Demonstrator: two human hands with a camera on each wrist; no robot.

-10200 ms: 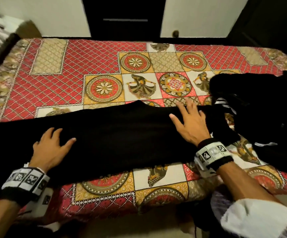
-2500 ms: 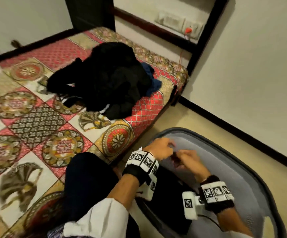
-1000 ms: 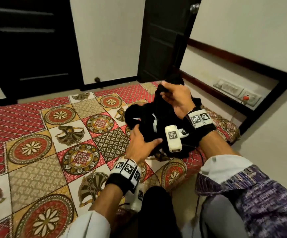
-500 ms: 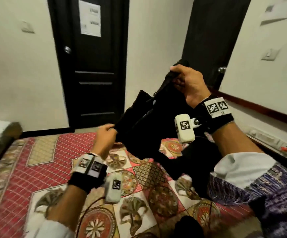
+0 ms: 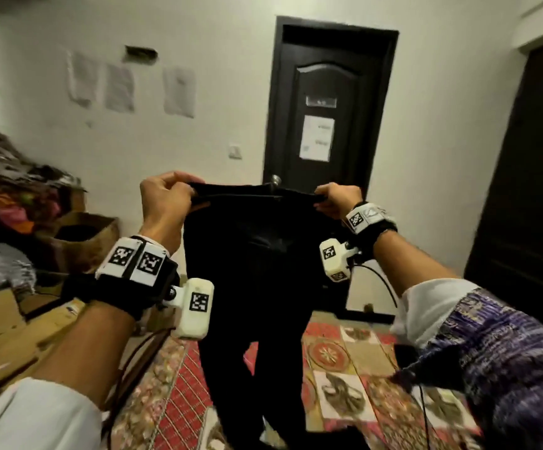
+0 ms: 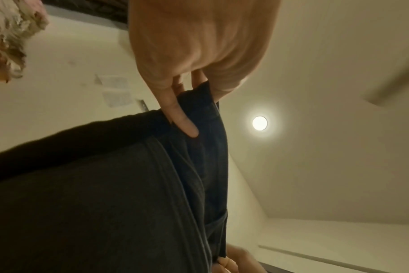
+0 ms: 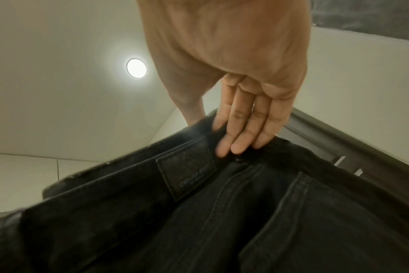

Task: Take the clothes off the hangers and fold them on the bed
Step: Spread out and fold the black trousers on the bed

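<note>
Hands are gripping the black jeans point(image 5: 263, 254) by the waistband, your left hand point(image 5: 163, 199) and right hand point(image 5: 336, 201) stretching them above the bed point(image 5: 338, 362); they are hiding part of the dark door point(image 5: 328, 102), with a clothes heap point(image 5: 7, 177) lying leftward.

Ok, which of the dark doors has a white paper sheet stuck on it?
The dark panelled door straight ahead, behind the black jeans; a white paper sheet sits mid-panel. The dark door at the right edge shows none.
</note>
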